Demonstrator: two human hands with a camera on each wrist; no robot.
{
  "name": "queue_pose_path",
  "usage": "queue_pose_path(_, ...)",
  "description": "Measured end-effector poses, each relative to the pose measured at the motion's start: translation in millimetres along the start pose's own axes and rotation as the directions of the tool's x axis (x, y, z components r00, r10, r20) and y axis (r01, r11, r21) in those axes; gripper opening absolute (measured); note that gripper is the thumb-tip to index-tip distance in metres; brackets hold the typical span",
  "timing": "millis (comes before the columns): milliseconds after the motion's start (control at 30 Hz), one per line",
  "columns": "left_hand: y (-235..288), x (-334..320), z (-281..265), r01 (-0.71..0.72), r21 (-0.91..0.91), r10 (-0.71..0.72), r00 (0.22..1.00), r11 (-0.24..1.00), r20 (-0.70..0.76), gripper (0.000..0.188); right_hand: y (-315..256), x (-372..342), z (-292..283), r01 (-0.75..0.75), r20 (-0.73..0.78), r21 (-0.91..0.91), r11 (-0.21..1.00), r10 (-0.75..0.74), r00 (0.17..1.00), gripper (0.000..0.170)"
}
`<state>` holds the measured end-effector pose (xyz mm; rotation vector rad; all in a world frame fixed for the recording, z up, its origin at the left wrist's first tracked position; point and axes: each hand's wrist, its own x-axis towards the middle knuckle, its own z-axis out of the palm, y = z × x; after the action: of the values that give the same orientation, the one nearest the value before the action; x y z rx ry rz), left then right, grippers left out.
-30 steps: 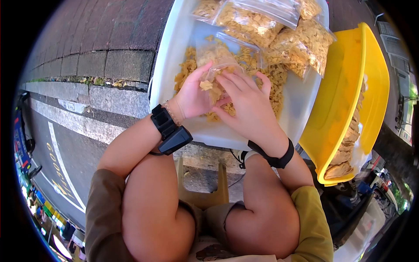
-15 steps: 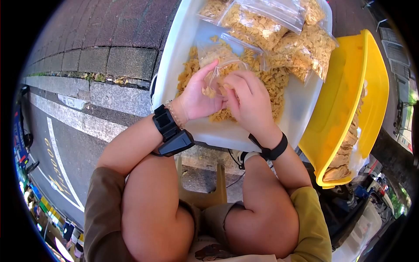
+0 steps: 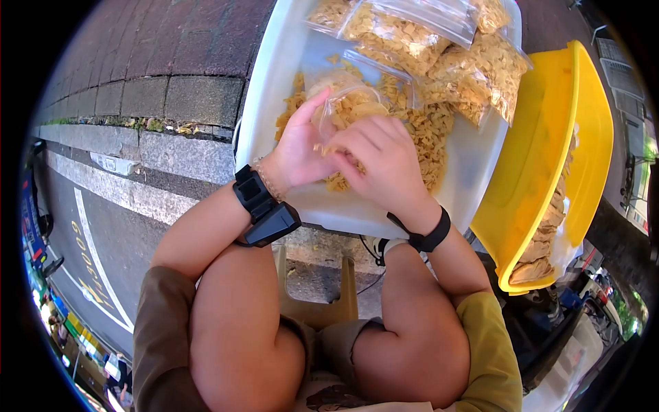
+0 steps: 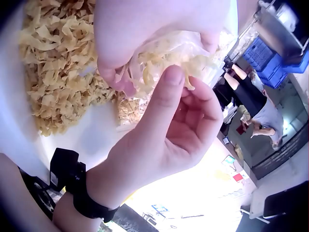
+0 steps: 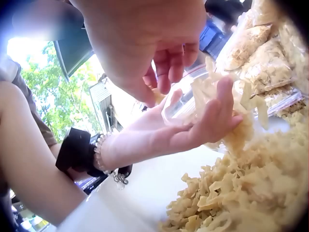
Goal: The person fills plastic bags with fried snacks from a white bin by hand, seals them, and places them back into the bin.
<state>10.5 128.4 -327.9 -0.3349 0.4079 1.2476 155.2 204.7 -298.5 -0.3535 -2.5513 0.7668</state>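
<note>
In the head view, a clear zip bag [image 3: 353, 103] partly filled with dried pale-yellow flakes leans in my left hand [image 3: 300, 152], its mouth turned toward me. My left fingers curl round the bag's side, as the right wrist view shows, where the left hand [image 5: 193, 133] has flakes sticking out above it. Right at the bag's mouth, my right hand [image 3: 384, 161] pinches a few flakes [image 4: 188, 77] between thumb and fingertips. Loose flakes [image 3: 429, 147] lie in a heap beneath both hands in a white tub [image 3: 453, 199].
Several filled zip bags [image 3: 480, 69] are piled at the tub's far right. A yellow bin [image 3: 528, 158] with brown folded pieces stands to the right. Paving [image 3: 185, 48] and a kerb border the left. Another person [image 4: 263, 104] is in the background.
My right hand has turned and shifted left, its fingers closing together over the bag's mouth and pinching flakes. The left hand keeps the bag in nearly the same place.
</note>
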Motion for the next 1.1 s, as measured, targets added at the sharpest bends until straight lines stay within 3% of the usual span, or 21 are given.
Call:
queue_pose_path(133, -0.2, 6.4, -9.6, -0.017, -0.023, 0.018, 0.999, 1.0, 0.041, 0.058, 7.0, 1.0, -6.6, -0.167, -0.092, -0.066, 0.984, 0.161, 0.983, 0.029)
queue_pose_path(233, 1.9, 7.2, -11.3, -0.054, 0.015, 0.055, 0.998, 0.998, -0.032, 0.061, 26.5, -8.1, -10.4, -0.284, -0.144, 0.016, 0.959, 0.283, 0.948, 0.029)
queue_pose_path(300, 9.5, 7.2, -15.8, 0.014, 0.094, -0.02, 0.998, 0.996, 0.063, 0.067, 39.7, -12.3, -13.5, -0.464, -0.192, 0.1, 0.88, 0.475, 0.859, 0.03)
queue_pose_path(333, 11.7, 7.5, -15.8, 0.014, 0.093, -0.02, 0.998, 0.996, 0.063, 0.067, 47.7, -14.9, -14.4, -0.465, -0.192, 0.1, 0.88, 0.475, 0.859, 0.03)
queue_pose_path(400, 16.2, 7.2, -14.3, -0.043, 0.142, 0.048, 0.998, 0.989, -0.033, 0.074, 64.7, -20.8, -11.8, -0.64, -0.057, 0.383, 0.667, 0.708, 0.704, 0.032)
queue_pose_path(433, 17.6, 7.2, -15.7, -0.043, 0.143, 0.048, 0.998, 0.989, -0.033, 0.074, 74.4, -24.6, -5.9, -0.639, -0.057, 0.383, 0.667, 0.708, 0.704, 0.032)
queue_pose_path(500, 19.4, 6.8, -17.8, -0.017, 0.195, 0.016, 1.0, 0.981, 0.008, 0.079, 87.2, -30.4, 4.7, -0.661, 0.098, 0.32, 0.679, 0.671, 0.735, 0.061)
queue_pose_path(533, 20.8, 5.2, -17.6, -0.015, 0.196, 0.014, 1.0, 0.98, 0.008, 0.079, 87.5, -33.7, 8.0, -0.662, 0.096, 0.32, 0.678, 0.672, 0.735, 0.061)
queue_pose_path(600, 23.6, 0.7, -16.2, -0.009, 0.378, 0.047, 0.995, 0.926, -0.092, 0.077, 83.1, -37.1, 18.7, -0.607, 0.364, 0.092, 0.789, 0.541, 0.758, 0.104)
queue_pose_path(633, 24.2, -0.1, -16.6, -0.004, 0.381, 0.042, 0.995, 0.925, -0.092, 0.077, 79.8, -36.2, 25.2, -0.61, 0.36, 0.092, 0.787, 0.545, 0.757, 0.104)
queue_pose_path(700, 24.2, -0.7, -16.8, 0.107, 0.813, 0.118, 0.97, 0.572, -0.21, 0.069, 73.9, -34.6, 40.4, -0.615, 0.542, 0.021, 0.788, 0.508, 0.67, 0.13)
queue_pose_path(733, 23.0, -1.7, -14.4, 0.108, 0.814, 0.116, 0.971, 0.57, -0.21, 0.069, 75.7, -38.0, 52.9, -0.571, 0.474, 0.045, 0.82, 0.485, 0.735, 0.133)
queue_pose_path(800, 22.3, -4.1, -8.1, 0.12, 0.958, 0.233, 0.955, 0.26, -0.183, 0.055, 79.7, -39.5, 60.8, -0.527, 0.443, -0.024, 0.849, 0.482, 0.756, 0.134)
queue_pose_path(833, 21.4, 0.7, -22.6, 0.121, 0.959, 0.232, 0.956, 0.257, -0.182, 0.055, 78.6, -37.5, 62.7, -0.481, 0.416, -0.095, 0.872, 0.474, 0.776, 0.135)
queue_pose_path(867, 19.3, 9.2, -49.6, 0.023, 0.991, 0.463, 0.882, 0.133, -0.083, 0.051, 76.7, -36.0, 65.8, -0.482, 0.413, -0.095, 0.871, 0.475, 0.777, 0.135)
queue_pose_path(900, 18.8, 12.6, -53.0, -0.045, 0.999, 0.656, 0.754, -0.012, 0.041, 0.049, 75.3, -35.7, 69.8, -0.467, 0.414, -0.161, 0.869, 0.489, 0.768, 0.134)
queue_pose_path(933, 21.2, 14.1, -56.8, -0.044, 0.999, 0.656, 0.754, -0.012, 0.042, 0.049, 74.6, -36.0, 72.5, -0.45, 0.415, -0.226, 0.864, 0.503, 0.758, 0.132)
queue_pose_path(1000, 26.2, 13.5, -54.2, -0.163, 0.967, 0.725, 0.641, -0.196, 0.254, 0.051, 75.2, -35.7, 74.8, -0.432, 0.402, -0.186, 0.882, 0.47, 0.786, 0.125)
queue_pose_path(1033, 27.3, 11.8, -47.5, -0.162, 0.967, 0.724, 0.641, -0.196, 0.254, 0.051, 74.9, -35.4, 75.4, -0.412, 0.388, -0.146, 0.899, 0.435, 0.812, 0.118)
queue_pose_path(1100, 27.4, 9.2, -32.5, -0.269, 0.961, 0.721, 0.655, -0.057, 0.226, 0.039, 73.0, -31.6, 75.8, -0.424, 0.424, -0.171, 0.89, 0.454, 0.783, 0.115)
